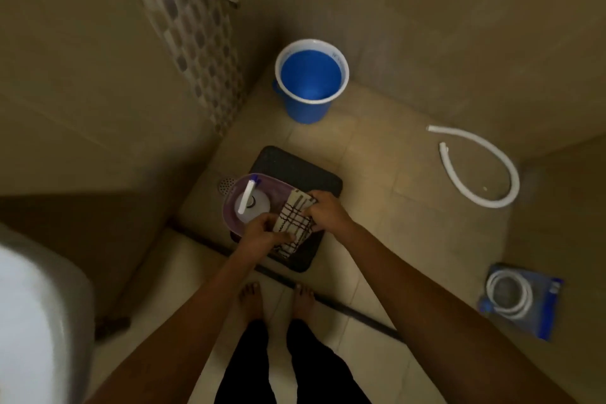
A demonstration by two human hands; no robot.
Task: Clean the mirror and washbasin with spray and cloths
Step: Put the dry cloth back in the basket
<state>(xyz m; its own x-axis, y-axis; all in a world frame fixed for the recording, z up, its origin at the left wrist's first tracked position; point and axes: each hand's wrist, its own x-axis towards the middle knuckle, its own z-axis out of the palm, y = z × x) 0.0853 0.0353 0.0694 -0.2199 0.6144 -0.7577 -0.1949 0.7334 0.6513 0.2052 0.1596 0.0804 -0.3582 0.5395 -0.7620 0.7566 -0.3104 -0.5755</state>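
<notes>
Both of our hands grip one checked cloth (292, 222) over a purple tray (229, 216) that sits on a dark stool (323, 184). Our left hand (262, 229) pinches the cloth's near-left edge, and our right hand (324, 211) curls round its far-right edge. The cloth's long axis runs from the near end up and away toward the far right. A clear spray bottle (252, 203) stands in the tray just left of the cloth, its white nozzle pointing away from us. A blue bucket (311, 80) stands farther off on the floor.

No legible text; faint marks on the bucket (311, 80) rim unreadable.
</notes>
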